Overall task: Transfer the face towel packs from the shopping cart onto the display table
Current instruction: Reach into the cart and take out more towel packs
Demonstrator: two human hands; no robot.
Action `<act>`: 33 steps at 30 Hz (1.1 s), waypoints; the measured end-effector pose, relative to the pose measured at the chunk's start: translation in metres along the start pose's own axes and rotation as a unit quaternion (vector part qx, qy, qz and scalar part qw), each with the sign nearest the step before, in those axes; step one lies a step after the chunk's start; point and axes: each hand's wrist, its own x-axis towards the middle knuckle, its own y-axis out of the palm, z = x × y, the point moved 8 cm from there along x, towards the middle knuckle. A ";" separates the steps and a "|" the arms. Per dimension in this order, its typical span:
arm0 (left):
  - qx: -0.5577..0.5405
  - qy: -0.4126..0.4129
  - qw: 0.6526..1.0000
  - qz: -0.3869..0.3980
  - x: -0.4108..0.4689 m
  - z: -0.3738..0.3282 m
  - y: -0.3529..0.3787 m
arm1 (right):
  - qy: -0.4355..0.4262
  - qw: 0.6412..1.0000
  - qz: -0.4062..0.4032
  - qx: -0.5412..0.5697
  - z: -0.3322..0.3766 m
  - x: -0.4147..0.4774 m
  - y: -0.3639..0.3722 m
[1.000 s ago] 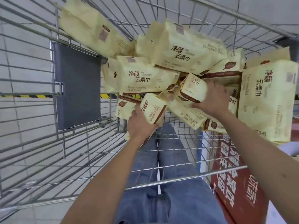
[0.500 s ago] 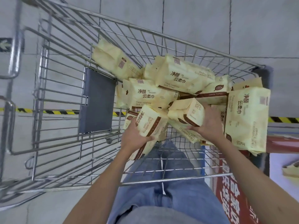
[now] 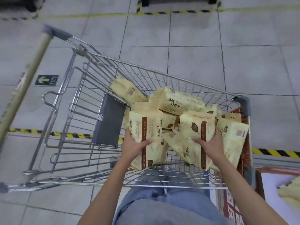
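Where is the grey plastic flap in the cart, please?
Head view, left of centre: the grey plastic flap stands inside the wire shopping cart, beside the yellow towel packs.

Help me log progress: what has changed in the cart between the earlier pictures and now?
The left hand and right hand already held a pack each, low in the pile. Since then each has drawn its pack, the left pack and the right pack, up and back toward the person. The other packs stay heaped in the cart.
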 end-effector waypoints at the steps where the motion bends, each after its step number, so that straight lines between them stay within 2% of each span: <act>1: -0.024 -0.001 1.000 -0.003 -0.004 -0.004 -0.001 | 0.022 0.999 -0.007 0.034 -0.003 -0.004 -0.005; 5: -0.101 0.004 0.995 0.004 -0.019 -0.023 0.001 | 0.091 0.981 -0.030 0.168 -0.010 -0.025 -0.026; 9: -0.146 0.016 0.988 0.037 -0.031 -0.041 0.009 | 0.096 0.959 -0.067 0.256 -0.012 -0.054 -0.044; 14: -0.177 0.038 0.978 0.100 -0.043 -0.056 0.013 | 0.094 0.908 -0.149 0.380 -0.019 -0.099 -0.061; 24: -0.201 0.081 0.935 0.281 -0.071 -0.108 0.015 | 0.064 0.775 -0.294 0.556 -0.025 -0.222 -0.072; 29: -0.154 0.087 0.907 0.382 -0.108 -0.112 0.035 | 0.086 0.701 -0.372 0.603 -0.057 -0.305 -0.050; 33: -0.102 0.076 0.879 0.459 -0.150 -0.099 0.061 | 0.104 0.624 -0.445 0.634 -0.092 -0.378 -0.026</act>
